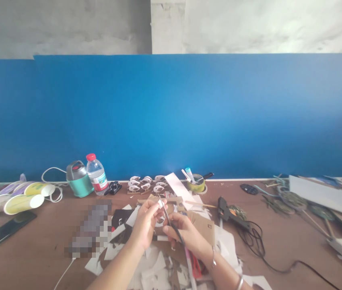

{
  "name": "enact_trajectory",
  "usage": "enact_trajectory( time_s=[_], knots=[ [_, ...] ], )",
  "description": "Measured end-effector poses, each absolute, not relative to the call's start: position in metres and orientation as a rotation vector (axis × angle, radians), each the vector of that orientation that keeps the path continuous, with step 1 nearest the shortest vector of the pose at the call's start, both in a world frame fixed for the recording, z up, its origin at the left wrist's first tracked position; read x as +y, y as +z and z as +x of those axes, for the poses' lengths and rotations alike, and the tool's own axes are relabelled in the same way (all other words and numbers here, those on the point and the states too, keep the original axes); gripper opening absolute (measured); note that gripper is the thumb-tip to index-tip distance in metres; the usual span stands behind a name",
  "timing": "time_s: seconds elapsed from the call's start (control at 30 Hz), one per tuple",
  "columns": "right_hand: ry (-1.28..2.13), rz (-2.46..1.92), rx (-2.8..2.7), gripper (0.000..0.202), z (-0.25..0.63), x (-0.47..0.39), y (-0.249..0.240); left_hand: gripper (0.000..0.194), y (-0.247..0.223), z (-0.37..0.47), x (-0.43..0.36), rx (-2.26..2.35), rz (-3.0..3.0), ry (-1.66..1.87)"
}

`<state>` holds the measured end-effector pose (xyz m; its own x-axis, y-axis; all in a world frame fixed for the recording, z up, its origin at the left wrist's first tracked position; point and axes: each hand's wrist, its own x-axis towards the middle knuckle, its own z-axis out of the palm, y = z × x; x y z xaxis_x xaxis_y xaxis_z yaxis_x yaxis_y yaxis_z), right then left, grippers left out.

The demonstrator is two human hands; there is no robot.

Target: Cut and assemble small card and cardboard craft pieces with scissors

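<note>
My left hand pinches a small white paper piece at the middle of the view. Close on its right, my right hand is closed around scissors, whose blades point up and left to the paper. Whether the blades touch the paper is too small to tell. White and brown scraps lie in a pile under both hands. Beyond the hands stand several small white rings with dark marks.
A glue gun with a black cable lies right. Behind are a green tape roll holding pens, a bottle and a teal container. Paper cups lie left; a white board and green stems are at far right.
</note>
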<state>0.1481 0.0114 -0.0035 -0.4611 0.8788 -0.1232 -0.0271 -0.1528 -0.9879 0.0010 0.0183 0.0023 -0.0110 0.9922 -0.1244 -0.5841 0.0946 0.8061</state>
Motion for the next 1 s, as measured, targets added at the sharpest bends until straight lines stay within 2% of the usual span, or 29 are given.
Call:
enact_trajectory(
  time_s=[1.0],
  knots=[
    [1.622,-1.015,-1.422,0.046,0.145,0.014,-0.015,0.029,0.001,0.006,0.016,0.781,0.579,1.427]
  ],
)
